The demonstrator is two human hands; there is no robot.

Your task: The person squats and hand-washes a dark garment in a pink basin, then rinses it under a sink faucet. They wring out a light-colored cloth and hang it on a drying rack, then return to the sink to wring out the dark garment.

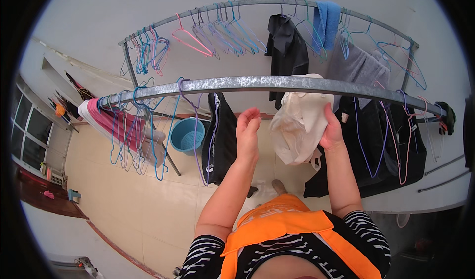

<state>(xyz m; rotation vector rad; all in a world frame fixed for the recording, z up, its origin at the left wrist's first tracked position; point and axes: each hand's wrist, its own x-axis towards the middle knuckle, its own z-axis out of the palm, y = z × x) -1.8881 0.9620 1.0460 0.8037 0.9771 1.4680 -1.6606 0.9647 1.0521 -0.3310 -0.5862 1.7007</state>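
A crumpled cream garment (300,130) with a strap-like loop at its lower right hangs from my right hand (333,128), which grips its right side. The garment's upper part shows above the near metal rail (237,85) and passes behind it. My left hand (248,130) is raised just left of the garment, apart from it, with its fingers loosely curled and nothing seen in them. Black trousers (219,138) hang on the near rail beside my left wrist, with a purple wire hanger (196,130) next to them. Dark clothes (382,145) hang beyond my right forearm.
Many wire hangers (226,30) and a black shirt (287,45) hang on the far rail, with a blue towel (326,25) and a grey towel (356,63). A pink towel (118,119) hangs at the near rail's left end. A blue basket (187,134) stands on the tiled floor (163,204).
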